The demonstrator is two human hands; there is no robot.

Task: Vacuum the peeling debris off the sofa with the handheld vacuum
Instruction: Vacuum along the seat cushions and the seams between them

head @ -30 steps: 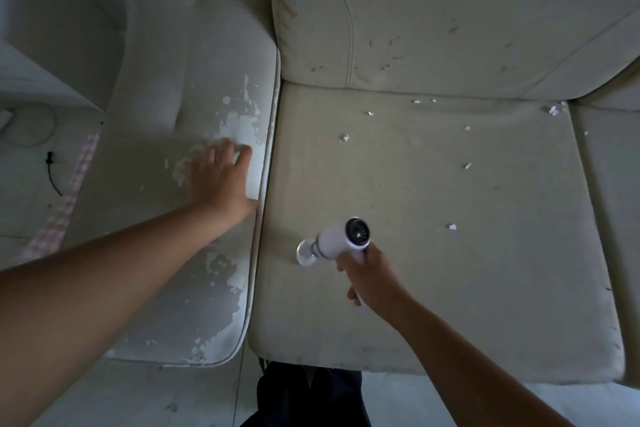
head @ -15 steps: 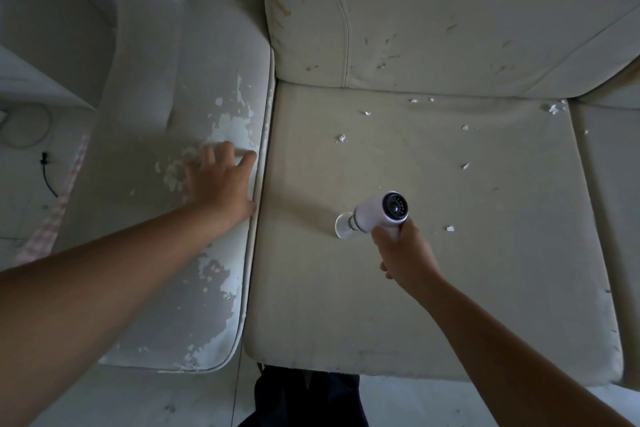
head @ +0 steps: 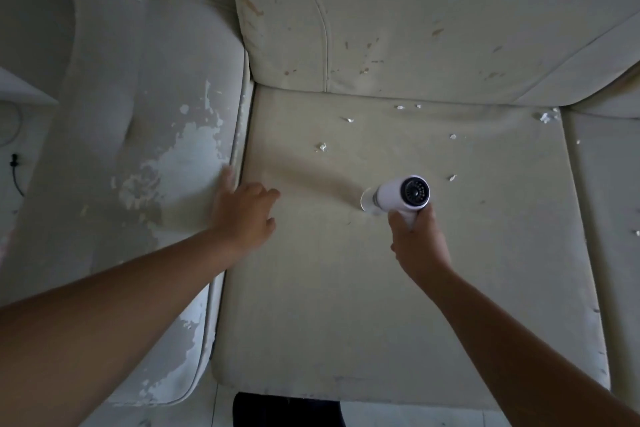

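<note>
One white handheld vacuum [head: 398, 199], black rear vent, nozzle on seat cushion [head: 346, 305] centre, my right hand [head: 419, 243] wrapped round its handle, my left hand [head: 242, 215] open flat at cushion's left edge, roughly eight white flakes [head: 322, 146] beyond

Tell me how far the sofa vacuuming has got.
Done: front half of the seat cushion looks clean. In hand: the right hand grips the handheld vacuum, nozzle on the cushion; the left hand lies flat beside the armrest. Left: flakes near the backrest, a clump at the right corner.
</note>
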